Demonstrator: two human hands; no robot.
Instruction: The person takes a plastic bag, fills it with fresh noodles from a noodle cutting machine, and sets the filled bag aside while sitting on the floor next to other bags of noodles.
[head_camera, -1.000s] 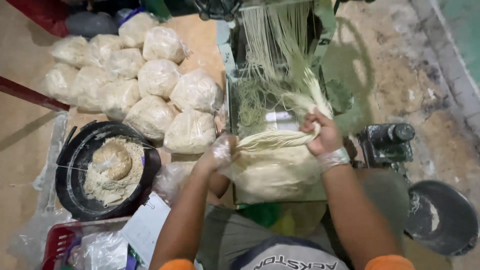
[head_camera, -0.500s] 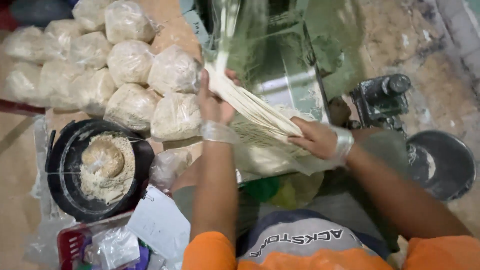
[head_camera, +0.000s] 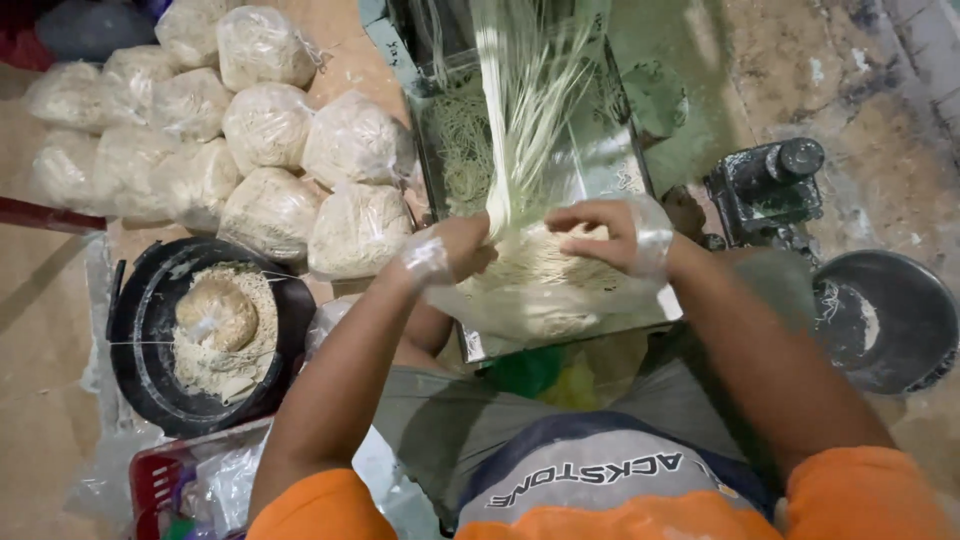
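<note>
The hanging noodle strands are motion-blurred and cut off by the top edge. The left hand's fingertips are hidden in the noodle mass. The red basket is cropped by the bottom edge.

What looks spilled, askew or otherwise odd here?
Loose noodle strands lie scattered over the metal tray instead of in the bundle that the left hand and right hand gather. The bagged noodles look tidy.
</note>
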